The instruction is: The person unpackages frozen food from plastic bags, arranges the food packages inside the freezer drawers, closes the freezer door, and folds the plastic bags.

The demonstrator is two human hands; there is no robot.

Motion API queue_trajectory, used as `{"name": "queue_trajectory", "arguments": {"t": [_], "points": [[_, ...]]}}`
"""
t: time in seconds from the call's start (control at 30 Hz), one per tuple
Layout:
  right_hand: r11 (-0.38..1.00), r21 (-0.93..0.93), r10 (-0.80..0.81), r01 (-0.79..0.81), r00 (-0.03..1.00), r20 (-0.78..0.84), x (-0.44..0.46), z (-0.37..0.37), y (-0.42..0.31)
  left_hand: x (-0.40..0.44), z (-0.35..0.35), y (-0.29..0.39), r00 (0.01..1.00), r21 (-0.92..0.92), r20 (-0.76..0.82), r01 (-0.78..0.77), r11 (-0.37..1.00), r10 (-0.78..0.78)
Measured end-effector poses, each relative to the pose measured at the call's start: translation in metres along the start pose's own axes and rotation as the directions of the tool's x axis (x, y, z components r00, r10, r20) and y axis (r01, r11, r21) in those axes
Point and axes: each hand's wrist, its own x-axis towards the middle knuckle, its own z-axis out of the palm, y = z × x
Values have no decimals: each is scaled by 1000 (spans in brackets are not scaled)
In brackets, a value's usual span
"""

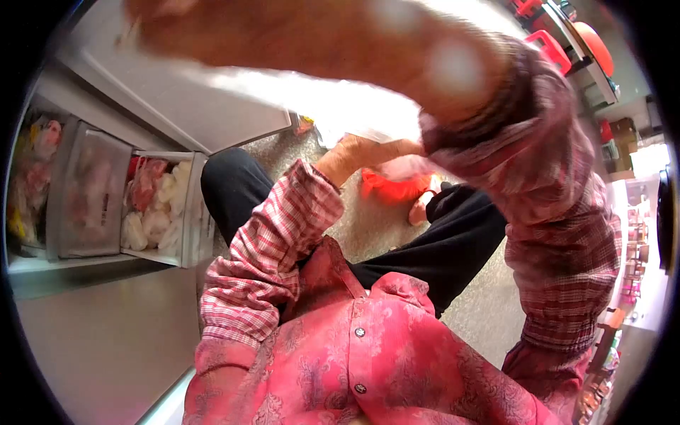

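My left hand point(358, 154) is in front of me between my knees, its fingers bent and partly lost in glare. A pale, see-through piece that looks like plastic point(407, 167) lies right beside its fingers; what the hand grips is not clear. Just below that is a bright red bag point(397, 185) near the floor. My right arm is raised across the top of the view, and my right hand point(159, 21) is at the upper left, in front of the open freezer door point(177, 92). Motion blur and the frame edge hide its fingers.
At left, an open freezer has a pulled-out drawer point(185, 219) with bagged white and reddish food point(152, 202). More bagged food point(39, 163) sits farther left. My bent knees flank the speckled floor point(354, 227). Red chairs point(549, 51) and a table are at upper right.
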Motion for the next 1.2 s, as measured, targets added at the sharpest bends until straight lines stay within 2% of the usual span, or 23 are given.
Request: {"name": "queue_trajectory", "arguments": {"t": [0.1,0.23,0.33,0.4,0.43,0.47,0.53,0.57,0.6,0.67,0.7,0.73,0.8,0.87,0.9,0.93,1.0,1.03,1.07,1.1,1.13,1.17,1.2], "points": [[996,79,32,-33,999,21,-1,-3,0,8,15,9,975,80,-89,-196,977,203],[974,207,79,-86,996,46,1,-9,1,15,30,12,853,403,-163,-401,823,496],[935,331,108,-126,992,70,4,-13,6,7,23,-2,786,659,-59,-433,616,616],[892,424,125,-153,988,95,7,-16,11,0,10,-15,784,693,61,-479,539,618],[867,469,132,-169,985,111,9,-17,14,-1,13,-31,787,693,63,-477,540,614],[840,510,139,-184,982,127,10,-20,18,-1,21,-53,811,578,4,-479,661,585],[776,592,152,-218,975,160,12,-24,26,-10,10,-56,838,446,-48,-468,763,543],[736,636,152,-232,972,178,13,-26,32,-17,1,-59,972,-313,-58,-235,920,229],[696,675,154,-246,969,194,13,-28,39,-22,-12,-53,985,-863,170,162,478,-27],[604,749,158,-274,962,224,12,-32,59,-25,-22,-50,983,-885,183,176,431,-26],[533,794,161,-292,956,244,9,-38,73,-24,-21,-50,974,-838,214,221,498,-72],[522,800,161,-298,955,251,3,-39,89,-23,-23,-46,963,-788,242,268,554,-121],[292,891,116,-348,937,328,-14,-53,131,-22,-27,-37,946,-783,302,316,535,-117],[59,918,53,-392,920,389,-26,-65,156,-19,-25,-30,873,-734,444,484,476,-202],[142,901,56,-410,912,406,-34,-66,156,-15,-18,-41,855,-679,482,501,536,-189],[135,902,51,-410,912,407,-43,-65,154,-10,-16,-45,854,-675,482,505,538,-196],[448,811,291,-376,919,265,-65,-61,147,-9,-15,-51,860,-379,448,429,820,-243],[891,351,256,-287,957,134,-83,-52,138,-7,-34,-36,885,-222,395,353,909,-248],[955,-269,141,-123,989,49,-98,-41,128,-12,-27,-62,841,-612,416,540,579,-346],[988,-85,139,-131,985,99,-106,-32,132,-2,-42,-64,878,-271,326,441,855,-350],[981,1,195,-196,973,120,-116,-17,119,10,-59,-64,917,143,249,283,948,-311],[961,83,250,-263,958,141,-126,-3,106,17,-71,-70,936,376,258,131,917,-240],[922,66,370,-381,920,132,-139,23,75,16,-78,-70,970,576,219,-40,816,-107]]}}
